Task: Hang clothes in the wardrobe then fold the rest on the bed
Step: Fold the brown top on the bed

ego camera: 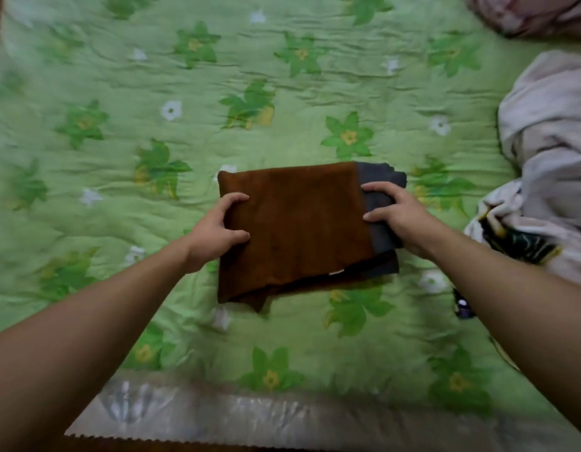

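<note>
Folding on bed (119, 141): soft brown garment (292, 230).
Left hand (217, 230), right hand (396, 216) gripping its 9 and 3 o'clock edges; probably light, floppy.

1. Quilt (282, 76): light green, stitched and wrinkled, printed with darker green leafy flowers with yellow centres and small white blossoms.
2. Plastic sheet (250, 415): clear, shiny, creased, running along the near edge below the quilt; lower edge cut in a zigzag.
3. Pink bundle (537, 11): soft, far right corner, blurred.
4. Small dark purple item (462, 306): on the quilt, right side; kind unclear.
</note>
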Demonstrator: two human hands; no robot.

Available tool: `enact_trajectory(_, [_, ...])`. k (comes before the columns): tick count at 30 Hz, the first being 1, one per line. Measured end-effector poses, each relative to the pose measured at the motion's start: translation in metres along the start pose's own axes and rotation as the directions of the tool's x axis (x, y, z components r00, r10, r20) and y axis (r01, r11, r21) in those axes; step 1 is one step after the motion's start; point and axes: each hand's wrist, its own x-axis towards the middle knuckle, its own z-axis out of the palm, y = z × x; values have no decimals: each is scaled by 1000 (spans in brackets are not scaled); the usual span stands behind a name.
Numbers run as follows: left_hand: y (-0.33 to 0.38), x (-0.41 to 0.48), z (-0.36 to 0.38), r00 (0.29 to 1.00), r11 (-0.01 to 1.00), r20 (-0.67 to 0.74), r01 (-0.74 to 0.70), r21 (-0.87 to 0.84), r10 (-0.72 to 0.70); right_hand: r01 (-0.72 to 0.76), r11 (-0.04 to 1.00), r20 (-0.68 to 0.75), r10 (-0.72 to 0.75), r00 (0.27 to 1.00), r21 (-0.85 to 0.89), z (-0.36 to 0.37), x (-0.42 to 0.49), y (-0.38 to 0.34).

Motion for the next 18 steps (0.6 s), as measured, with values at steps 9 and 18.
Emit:
enact_trajectory(9, [155,-68,-17,990,957,110,-118,267,91,190,901,-48,-226,973,-391,-81,-103,-101])
enact_trajectory(18, [384,-179,-12,955,780,223,-287,556,193,176,830,-130,-284,950,-529,-192,-243,-269])
